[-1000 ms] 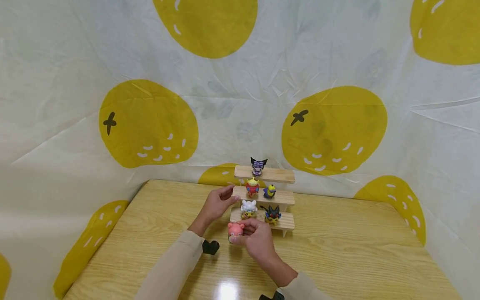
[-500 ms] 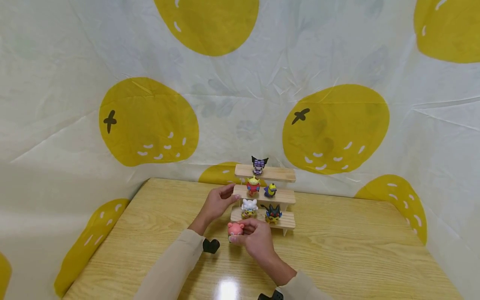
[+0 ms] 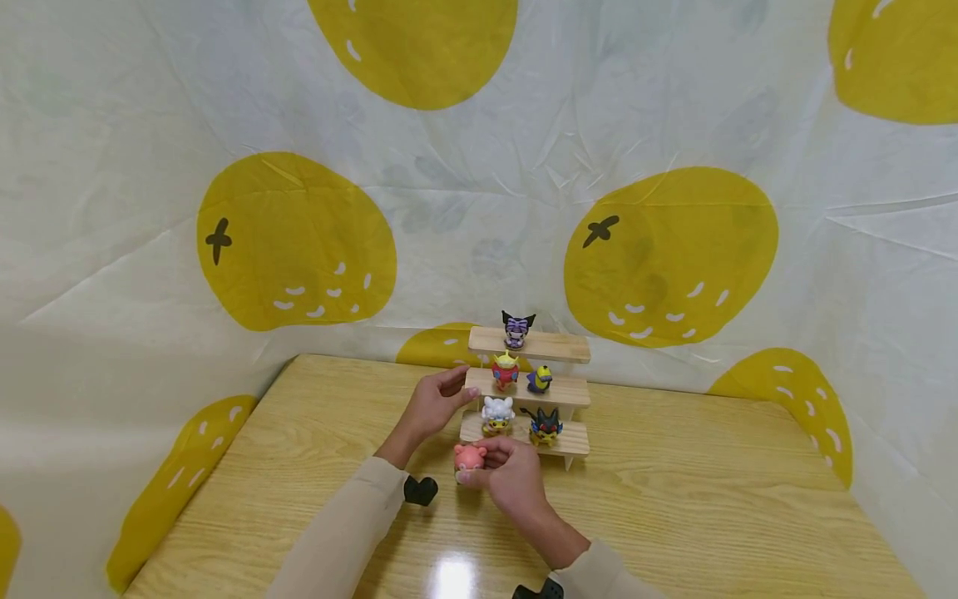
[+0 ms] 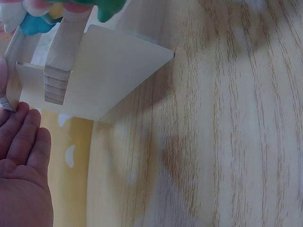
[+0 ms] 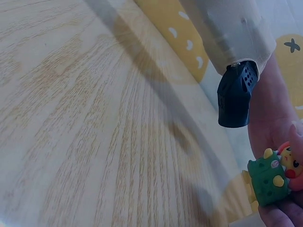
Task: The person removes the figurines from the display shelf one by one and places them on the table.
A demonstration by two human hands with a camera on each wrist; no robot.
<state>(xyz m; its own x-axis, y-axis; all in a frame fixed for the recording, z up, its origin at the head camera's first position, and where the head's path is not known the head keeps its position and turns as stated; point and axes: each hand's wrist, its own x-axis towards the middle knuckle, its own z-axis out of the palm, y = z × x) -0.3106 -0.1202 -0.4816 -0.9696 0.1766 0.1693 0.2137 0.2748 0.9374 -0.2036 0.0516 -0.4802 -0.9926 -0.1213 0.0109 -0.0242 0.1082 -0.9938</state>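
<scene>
A three-tier wooden display stand [image 3: 567,393] with pale side panels [image 4: 128,61] stands at mid-table. My left hand [image 3: 432,406] grips the left end of its middle shelf, thumb in front and fingers behind. My right hand [image 3: 518,481] pinches a small figurine with a pink hood [image 3: 469,457], in front of the bottom shelf's left end. In the right wrist view its green body [image 5: 269,177] with yellow spikes shows beside the palm. A white-capped figurine [image 3: 497,415] and a black-eared one [image 3: 545,427] stand on the bottom shelf, just behind the right hand.
On the middle shelf are a red-suited figurine [image 3: 505,374] and a small yellow and blue one [image 3: 539,380]. A purple and black figurine [image 3: 516,331] occupies the top shelf. Behind the wood-grain table [image 3: 696,474] hangs a white cloth [image 3: 479,249] with yellow fruit prints.
</scene>
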